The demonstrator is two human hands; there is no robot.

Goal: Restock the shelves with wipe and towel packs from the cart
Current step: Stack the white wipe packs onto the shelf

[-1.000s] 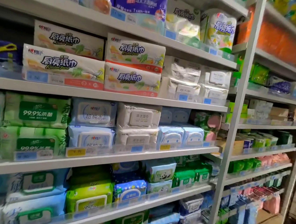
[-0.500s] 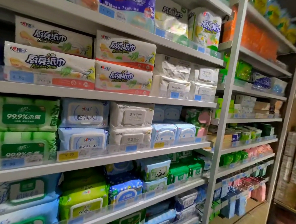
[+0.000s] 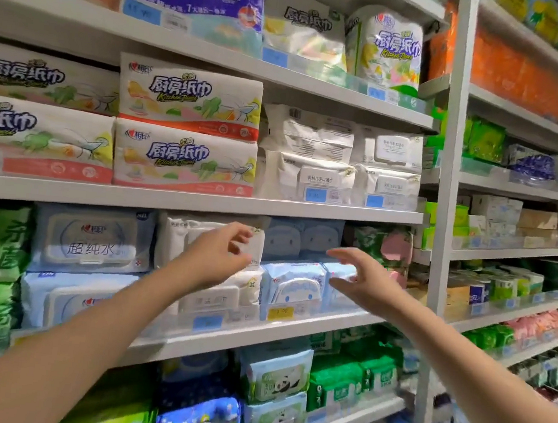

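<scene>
Both my arms reach toward the middle shelf (image 3: 258, 333) of a white rack full of wipe packs. My left hand (image 3: 219, 256) hovers with loosely curved fingers in front of two stacked white wipe packs (image 3: 178, 235). My right hand (image 3: 360, 275) is spread in front of the light blue cartoon-face wipe packs (image 3: 293, 287). Neither hand holds anything. Whether the fingers touch the packs I cannot tell. Kitchen towel packs (image 3: 186, 129) lie stacked on the shelf above. No cart is in view.
White wipe packs (image 3: 341, 162) sit to the right of the towels. Green and blue packs (image 3: 274, 376) fill the lower shelves. A white upright post (image 3: 444, 228) divides this rack from another stocked rack (image 3: 522, 243) on the right.
Both arms have come into view and reached up to the middle shelf; no hands were visible before. The view has moved closer to the shelves.
</scene>
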